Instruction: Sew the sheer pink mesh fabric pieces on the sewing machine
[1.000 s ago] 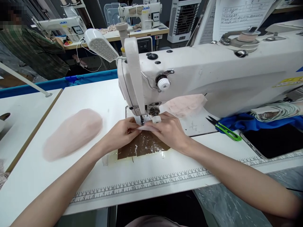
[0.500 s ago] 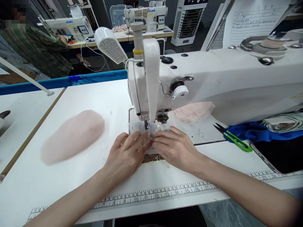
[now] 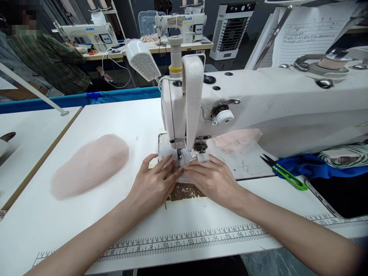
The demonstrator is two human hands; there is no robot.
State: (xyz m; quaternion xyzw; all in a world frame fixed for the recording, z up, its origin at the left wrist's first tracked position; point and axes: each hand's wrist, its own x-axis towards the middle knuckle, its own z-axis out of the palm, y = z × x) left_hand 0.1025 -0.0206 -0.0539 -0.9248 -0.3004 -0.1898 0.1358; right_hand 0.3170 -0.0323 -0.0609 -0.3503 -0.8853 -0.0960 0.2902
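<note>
My left hand (image 3: pixel 153 180) lies at the left of the presser foot (image 3: pixel 179 155), fingers spread and fingertips down on the machine bed. Its thumb reaches toward a small piece of sheer pale fabric (image 3: pixel 181 178) under the foot. On the other side, my right hand (image 3: pixel 217 180) has its fingers pressed together on the fabric's edge, close to the left thumb. Most of the fabric is hidden by the hands. Above them stands the white sewing machine (image 3: pixel 264 97). An oval piece of sheer pink fabric (image 3: pixel 92 166) lies flat on the table at the left.
More pink fabric (image 3: pixel 238 140) lies under the machine arm. Green thread snips (image 3: pixel 287 176) rest by a blue cloth (image 3: pixel 313 166) and a phone (image 3: pixel 339 191) at the right. A printed ruler (image 3: pixel 184 245) runs along the front edge. A person (image 3: pixel 48 63) sits behind at the left.
My left fingers have spread apart and shifted slightly left, showing more of the brown strip in front of the foot. My right hand stays nearly in place. The whole view has shifted slightly.
</note>
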